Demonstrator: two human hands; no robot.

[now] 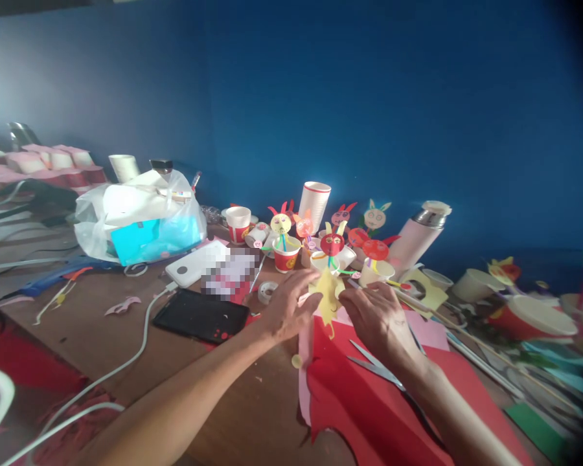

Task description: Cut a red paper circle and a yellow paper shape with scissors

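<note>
A yellow paper cutout [327, 298] with a curled lower tip is between my hands, in front of a paper cup [319, 261] that bears a red round paper face [331, 244]. My left hand [291, 305] has its thumb and fingers curved at the cutout's left edge. On the opposite edge, the curled fingers of my right hand [379, 318] pinch the paper. Open scissors [376, 366] lie under my right forearm, on red paper [364, 414]. Pink paper [430, 331] shows beneath the red sheet.
Several cups with paper faces, a cup stack [314, 206] and a pink thermos [415, 239] stand along the blue wall. To the left are a black phone [200, 315], a white power bank [197, 263] with its cable, a tape roll [268, 292] and a plastic bag [92, 223].
</note>
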